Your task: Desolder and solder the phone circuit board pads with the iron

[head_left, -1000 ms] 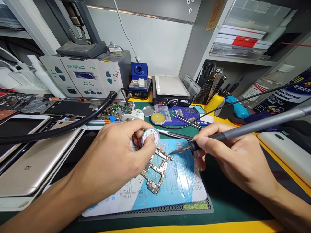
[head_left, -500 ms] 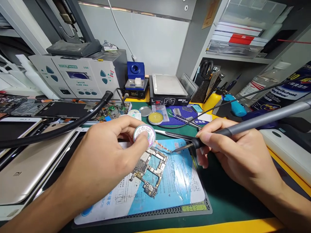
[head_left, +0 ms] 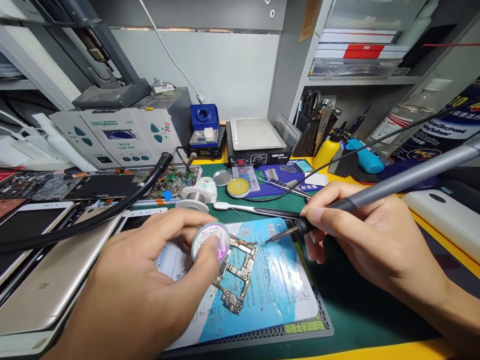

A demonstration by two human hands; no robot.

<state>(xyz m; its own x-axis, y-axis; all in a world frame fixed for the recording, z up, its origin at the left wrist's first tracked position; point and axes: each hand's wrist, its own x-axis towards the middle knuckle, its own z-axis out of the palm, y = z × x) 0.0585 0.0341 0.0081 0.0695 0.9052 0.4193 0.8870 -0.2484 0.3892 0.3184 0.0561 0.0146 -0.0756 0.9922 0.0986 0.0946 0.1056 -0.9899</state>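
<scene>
Between thumb and fingers, my left hand [head_left: 150, 275] holds a small round spool [head_left: 210, 243] with a pink and white label, over the left part of a circuit board [head_left: 240, 272]. The board lies on a blue and white sheet [head_left: 277, 300]. A short copper-coloured strip is near the board's top edge. My right hand [head_left: 367, 240] grips a grey soldering iron [head_left: 397, 182] like a pen. The iron's tip points left, just above the sheet, to the right of the board's upper corner.
Behind the sheet lie a white-tipped brush [head_left: 255, 209], a solder reel [head_left: 195, 197] and an open tin of yellow paste [head_left: 238, 187]. Phones [head_left: 56, 280] and a black hose [head_left: 86, 225] are at left. A hot plate [head_left: 258, 142] stands at the back.
My left hand has moved down and toward me with the spool, uncovering the solder reel and the brush's white end. The view has shifted slightly. My right hand keeps the iron nearly in place.
</scene>
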